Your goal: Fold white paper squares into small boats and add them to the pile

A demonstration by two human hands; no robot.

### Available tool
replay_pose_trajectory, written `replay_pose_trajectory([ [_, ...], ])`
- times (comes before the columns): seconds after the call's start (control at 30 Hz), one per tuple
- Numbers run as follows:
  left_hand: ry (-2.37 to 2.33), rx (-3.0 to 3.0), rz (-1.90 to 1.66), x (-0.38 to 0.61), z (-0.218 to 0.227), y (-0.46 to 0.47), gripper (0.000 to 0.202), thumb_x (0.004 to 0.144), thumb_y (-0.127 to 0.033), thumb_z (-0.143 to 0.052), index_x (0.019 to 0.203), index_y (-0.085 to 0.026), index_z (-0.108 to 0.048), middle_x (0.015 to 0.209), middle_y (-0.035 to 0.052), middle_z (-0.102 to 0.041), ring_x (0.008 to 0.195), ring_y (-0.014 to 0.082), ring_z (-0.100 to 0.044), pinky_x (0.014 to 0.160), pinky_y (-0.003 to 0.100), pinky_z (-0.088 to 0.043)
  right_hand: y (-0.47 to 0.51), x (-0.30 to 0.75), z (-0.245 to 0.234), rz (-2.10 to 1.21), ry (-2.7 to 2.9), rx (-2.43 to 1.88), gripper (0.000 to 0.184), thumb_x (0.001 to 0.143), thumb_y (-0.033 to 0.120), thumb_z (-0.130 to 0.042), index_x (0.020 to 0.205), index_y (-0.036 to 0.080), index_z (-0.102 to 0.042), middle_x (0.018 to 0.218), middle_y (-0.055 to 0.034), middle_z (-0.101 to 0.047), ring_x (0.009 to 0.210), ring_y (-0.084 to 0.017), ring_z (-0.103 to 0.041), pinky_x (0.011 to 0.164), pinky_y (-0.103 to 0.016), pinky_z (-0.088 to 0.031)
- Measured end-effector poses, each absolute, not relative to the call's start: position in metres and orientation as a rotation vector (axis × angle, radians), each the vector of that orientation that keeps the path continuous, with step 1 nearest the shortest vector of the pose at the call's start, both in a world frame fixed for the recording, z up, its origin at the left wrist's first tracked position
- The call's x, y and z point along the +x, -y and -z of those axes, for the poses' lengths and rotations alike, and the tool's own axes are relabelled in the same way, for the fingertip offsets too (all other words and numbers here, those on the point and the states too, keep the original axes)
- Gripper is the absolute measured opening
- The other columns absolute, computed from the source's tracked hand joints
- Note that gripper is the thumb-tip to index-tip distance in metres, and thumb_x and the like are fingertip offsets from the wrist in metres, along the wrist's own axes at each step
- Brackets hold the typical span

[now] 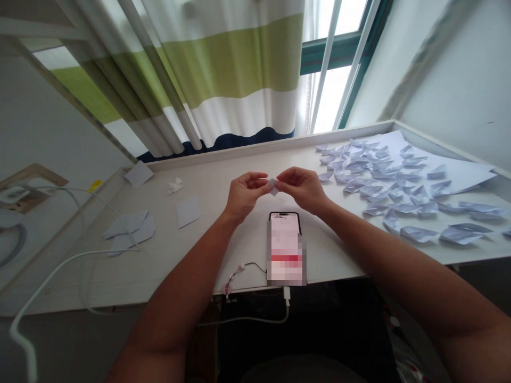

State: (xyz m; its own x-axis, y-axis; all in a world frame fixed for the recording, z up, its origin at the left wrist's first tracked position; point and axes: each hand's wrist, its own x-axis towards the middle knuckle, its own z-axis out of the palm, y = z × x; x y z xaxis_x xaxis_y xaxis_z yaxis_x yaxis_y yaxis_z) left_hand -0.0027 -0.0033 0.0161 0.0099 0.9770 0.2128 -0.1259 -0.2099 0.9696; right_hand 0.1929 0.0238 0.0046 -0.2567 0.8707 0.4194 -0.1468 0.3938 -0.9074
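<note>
Both hands meet above the desk (159, 266), just beyond the phone (286, 244). The left hand (244, 192) and right hand (304, 187) pinch between their fingertips a tiny folded paper piece (273, 185), pale bluish-white and creased, held clear of the desk. Folded paper boats (383, 181) lie far right.

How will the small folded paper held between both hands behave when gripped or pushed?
Probably very light: the small folded paper sits pinched between the left hand and right hand alone. It likely bends and creases easily, being thin sheet like the folded paper boats nearby. It looks flat-sided, so it is unlikely to roll.
</note>
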Motion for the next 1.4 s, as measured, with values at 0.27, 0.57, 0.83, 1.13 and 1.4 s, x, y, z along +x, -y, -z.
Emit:
replay_pose_trajectory([
  [0.27,-1.048,1.330,-1.425,-0.002,-0.017,0.003,0.053,0.065,-0.047,-0.104,0.101,-0.016,-0.082,0.090,0.0075,-0.085,0.085,0.0215,-0.079,0.086,0.039,-0.065,-0.021,0.198,-0.006,-1.141,1.644,-0.781,0.052,0.085,0.071,-0.086,0.092,0.020,-0.080,0.053,0.0026,-0.067,0.039,-0.012,-0.058,0.039,-0.026,-0.045],
  [0.57,-1.045,1.277,-1.312,0.000,-0.016,0.005,0.047,0.077,-0.050,-0.097,0.107,-0.018,-0.079,0.087,0.0056,-0.082,0.082,0.0190,-0.077,0.079,0.033,-0.060,-0.024,0.198,-0.003,-1.139,1.583,-0.721,0.046,0.078,0.060,-0.096,0.095,0.019,-0.084,0.084,-0.0056,-0.082,0.073,-0.023,-0.083,0.072,-0.039,-0.072],
  [0.83,-1.062,1.291,-1.338,0.004,-0.013,0.006,0.039,0.076,-0.035,-0.095,0.107,-0.017,-0.080,0.086,0.0035,-0.081,0.081,0.0175,-0.075,0.077,0.032,-0.060,-0.028,0.197,-0.002,-1.264,1.478,-0.728,0.058,0.074,0.062,-0.098,0.104,0.020,-0.072,0.080,-0.0026,-0.082,0.068,-0.022,-0.083,0.068,-0.039,-0.073],
  [1.13,-1.048,1.384,-1.198,-0.004,-0.011,0.003,0.042,0.079,-0.050,-0.096,0.087,-0.018,-0.071,0.075,0.0061,-0.079,0.072,0.0212,-0.078,0.067,0.034,-0.063,-0.032,0.199,0.003,-1.312,1.583,-0.765,0.057,0.076,0.066,-0.095,0.098,0.016,-0.078,0.072,-0.0053,-0.080,0.065,-0.021,-0.080,0.065,-0.037,-0.070],
  [1.4,-0.987,1.247,-1.258,-0.002,-0.016,0.005,0.040,0.075,-0.042,-0.099,0.100,-0.017,-0.080,0.079,0.0051,-0.082,0.075,0.0198,-0.080,0.088,0.042,-0.069,-0.029,0.199,-0.004,-1.307,1.540,-0.680,0.043,0.078,0.055,-0.097,0.096,0.019,-0.083,0.076,-0.0032,-0.081,0.068,-0.019,-0.080,0.073,-0.038,-0.070],
])
